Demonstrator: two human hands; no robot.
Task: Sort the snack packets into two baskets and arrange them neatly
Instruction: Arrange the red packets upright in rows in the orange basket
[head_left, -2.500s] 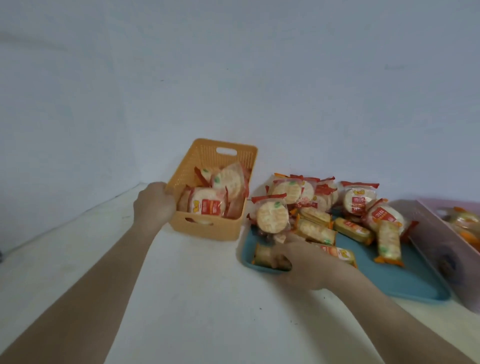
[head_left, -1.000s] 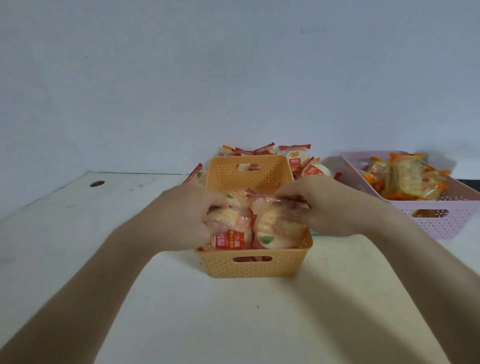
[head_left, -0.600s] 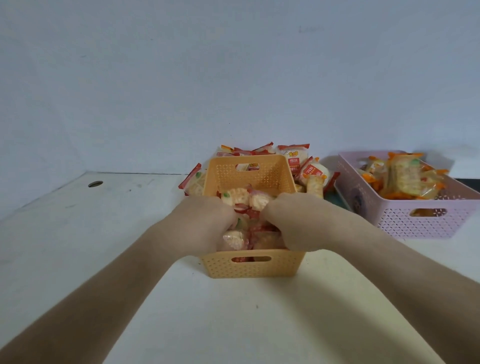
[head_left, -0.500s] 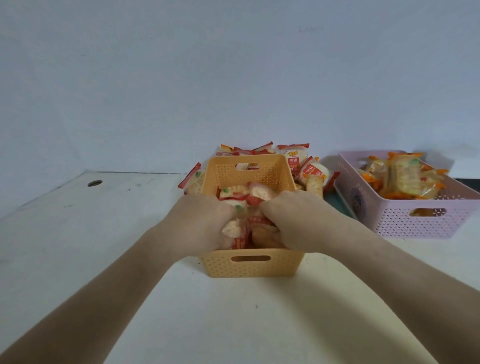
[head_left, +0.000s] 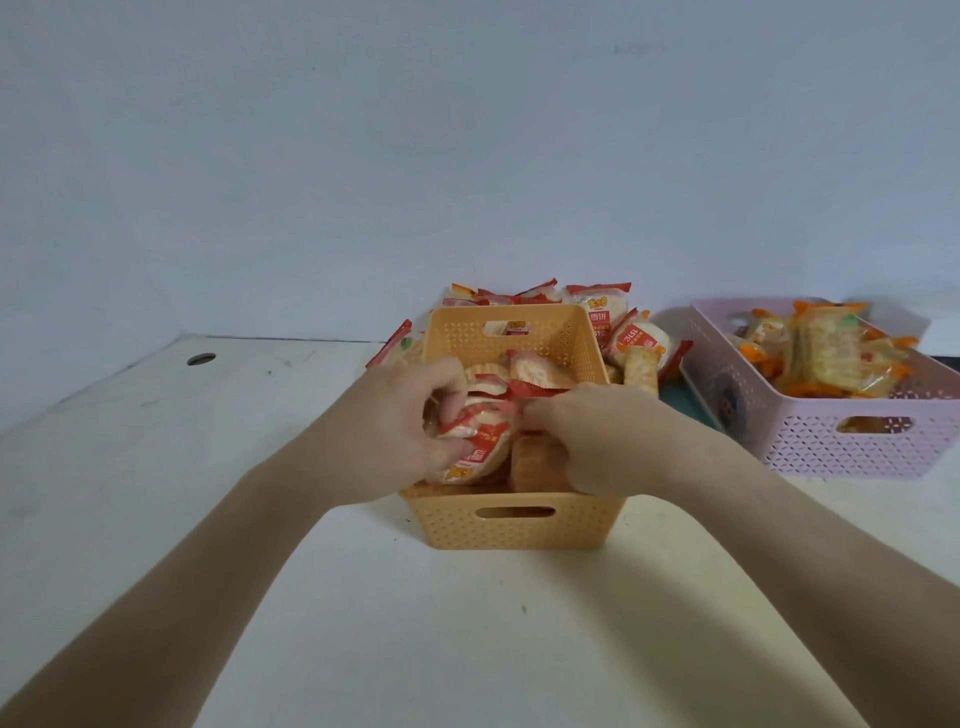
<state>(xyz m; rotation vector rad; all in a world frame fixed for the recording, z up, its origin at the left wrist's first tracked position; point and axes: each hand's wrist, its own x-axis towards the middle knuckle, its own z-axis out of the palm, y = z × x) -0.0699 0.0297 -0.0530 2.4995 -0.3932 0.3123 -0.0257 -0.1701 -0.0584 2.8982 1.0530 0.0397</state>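
Note:
An orange basket (head_left: 514, 525) stands in front of me on the white table, holding several round red-edged rice cracker packets (head_left: 540, 371). Both hands are inside its near half. My left hand (head_left: 400, 421) grips a bunch of round packets (head_left: 475, 452) that stand on edge. My right hand (head_left: 587, 436) is closed on packets beside them, at the basket's right side. A pink basket (head_left: 831, 447) at the right holds several long orange-edged packets (head_left: 831, 353).
Behind the orange basket lies a heap of loose packets (head_left: 623, 332) on a teal tray (head_left: 685, 400), mostly hidden. A plain wall rises close behind. A round hole (head_left: 201, 358) sits in the table at the far left.
The orange basket has come from the left to straight in front of me. Both hands went into it, and within the last half second they have gathered and lifted the round packets upright.

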